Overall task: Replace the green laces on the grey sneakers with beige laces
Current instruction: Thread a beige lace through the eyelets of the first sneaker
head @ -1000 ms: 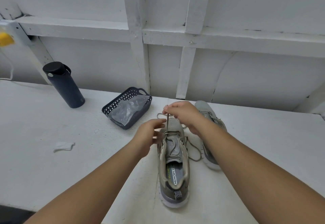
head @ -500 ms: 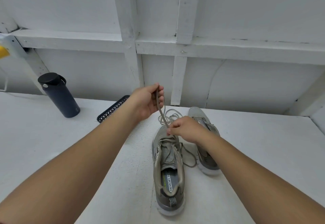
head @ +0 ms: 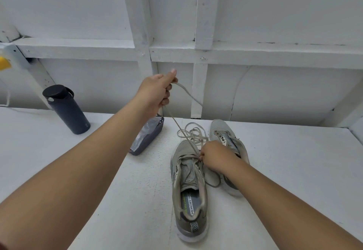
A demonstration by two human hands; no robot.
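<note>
Sneakers are sitting side by side on the desk at my 12 o'clock, heels toward me. The near sneaker (head: 188,187) is the one I am working on; the far sneaker (head: 225,141) is lying just beside it at 1 o'clock, partly behind my wrist. My right hand (head: 214,155) is pinching at the top eyelets of the near sneaker, bracing the upper. My left hand (head: 157,92) is raised toward 11 o'clock, clenched round the lace (head: 176,124), which is running taut from the eyelets up to my fist. A loose coil of lace (head: 193,131) is lying on the desk just past the toe; I cannot tell its colour for certain.

To do this pull well, I am judging that I should be drawing along the line of the eyelet, not sideways, and holding the sneaker down so it is not lifting. Slack behind could snag in that coil.

Farther off at 11 o'clock are a dark basket (head: 151,137) and a bottle (head: 66,110).
</note>
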